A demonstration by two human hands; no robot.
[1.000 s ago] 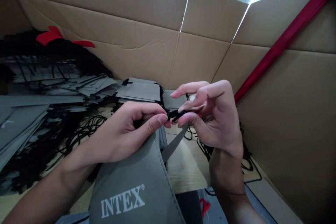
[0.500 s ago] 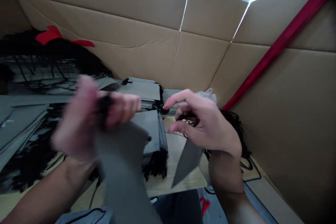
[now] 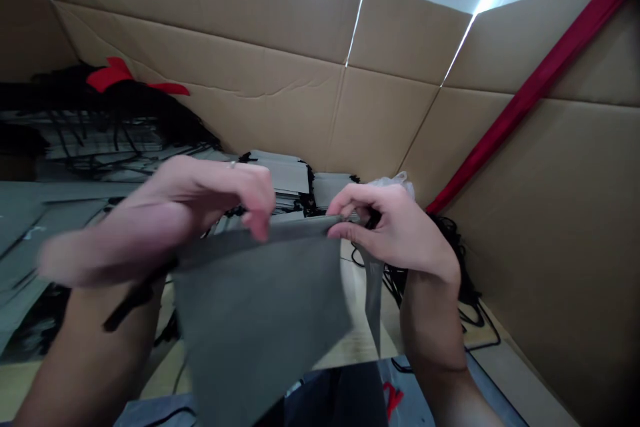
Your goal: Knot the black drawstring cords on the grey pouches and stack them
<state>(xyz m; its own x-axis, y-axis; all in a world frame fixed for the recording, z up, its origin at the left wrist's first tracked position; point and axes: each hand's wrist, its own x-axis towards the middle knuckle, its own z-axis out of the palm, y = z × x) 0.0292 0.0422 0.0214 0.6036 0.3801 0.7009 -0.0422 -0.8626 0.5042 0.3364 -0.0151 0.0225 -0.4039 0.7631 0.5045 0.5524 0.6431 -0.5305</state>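
A grey fabric drawstring bag [image 3: 265, 313] hangs in front of me, its top edge held up between both hands. My left hand [image 3: 185, 213] is at its upper left, fingers bent over the top edge, thumb out to the side and blurred. A black cord end [image 3: 130, 300] sticks out below that hand. My right hand [image 3: 385, 227] pinches the bag's upper right corner between thumb and fingers. Something black, partly hidden, lies in its palm. A second narrow grey fabric piece [image 3: 373, 293] hangs below my right hand.
Stacked grey bags with black cords [image 3: 280, 173] stand at the back, and more piles [image 3: 30, 227] lie at left. Red strips [image 3: 113, 73] top the left pile. Black cords [image 3: 450, 247] lie at right. Cardboard walls [image 3: 280, 87] surround the table; a red band [image 3: 525, 93] runs down the right wall.
My left hand has turned from a fist round the bag's top to bent fingers on its edge. The bag is now spread across to my right hand, which has closed on its corner.
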